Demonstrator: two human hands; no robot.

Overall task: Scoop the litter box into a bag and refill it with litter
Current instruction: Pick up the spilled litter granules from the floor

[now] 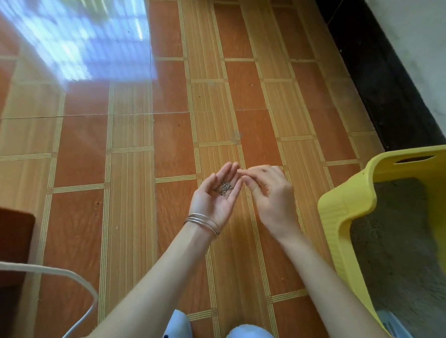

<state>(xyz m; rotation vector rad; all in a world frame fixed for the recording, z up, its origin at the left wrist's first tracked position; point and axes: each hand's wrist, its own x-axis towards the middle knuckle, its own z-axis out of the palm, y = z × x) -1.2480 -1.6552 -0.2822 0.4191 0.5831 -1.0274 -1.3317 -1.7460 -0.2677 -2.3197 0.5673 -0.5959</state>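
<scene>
Here, left hand (216, 194) centre frame, palm up and cupped, loosely open, cradling a small pile of grey litter granules (226, 188). Right hand (270, 195) just beside it, fingers curled, fingertips touching the left fingertips; pinching a granule or not, cannot tell. Yellow litter box (344, 215) at right edge of frame, grey litter (400, 245) inside, long axis running from lower right up toward the wall. Box lying to the right of both hands, right hand nearer, left one farther. Probably gathering spilled granules off the tiled floor (138, 163); likely next a tip of the cupped palm rightward over the near rim. Risk: granules slipping off the open palm on the way. No bag or scoop in view.
</scene>
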